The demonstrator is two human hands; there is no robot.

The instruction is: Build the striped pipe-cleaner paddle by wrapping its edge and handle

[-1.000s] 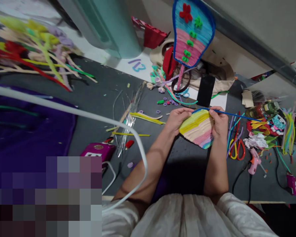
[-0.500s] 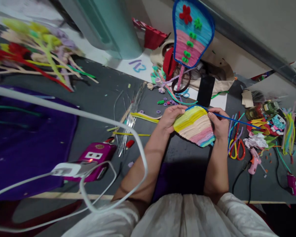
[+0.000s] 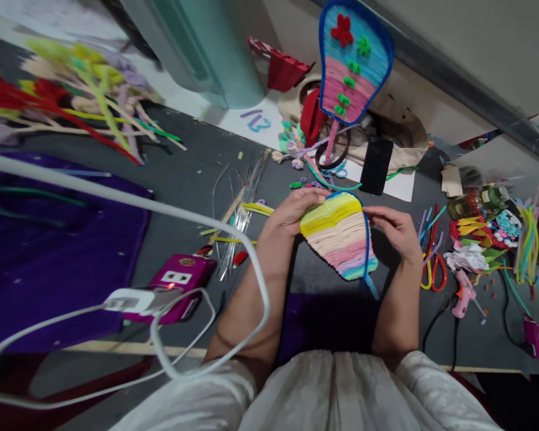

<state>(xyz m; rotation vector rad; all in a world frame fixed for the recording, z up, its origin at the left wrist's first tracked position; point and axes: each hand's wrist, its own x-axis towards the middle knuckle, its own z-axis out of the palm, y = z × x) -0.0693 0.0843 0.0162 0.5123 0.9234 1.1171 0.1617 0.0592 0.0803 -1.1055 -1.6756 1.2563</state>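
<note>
My left hand [image 3: 299,211] grips the left edge of a striped, fan-shaped panel made of pipe cleaners [image 3: 336,233], in yellow, cream, pink, lilac and blue. Along the panel's top and right side runs a blue pipe cleaner [image 3: 367,245], its lower end hanging loose past the bottom corner. Thumb and forefinger of my right hand [image 3: 397,230] are closed at the upper right edge, on this blue strip. Behind stands a similar fan [image 3: 357,66] in blue and pink with a blue border, a red flower and green bits, on a pink twisted stick.
To the right lie scissors [image 3: 438,272], a pink glue gun [image 3: 464,293], a glass jar [image 3: 480,200] and a bundle of pipe cleaners [image 3: 526,239]. A black phone [image 3: 377,164] lies behind. On the left are a purple power socket [image 3: 179,284], a looping white cable [image 3: 260,287] and pipe-cleaner flowers [image 3: 90,90].
The panel has shifted left and turned a little. The blue strip, which stuck out to the right, now runs down the panel's right side. My right hand has come slightly away from the panel.
</note>
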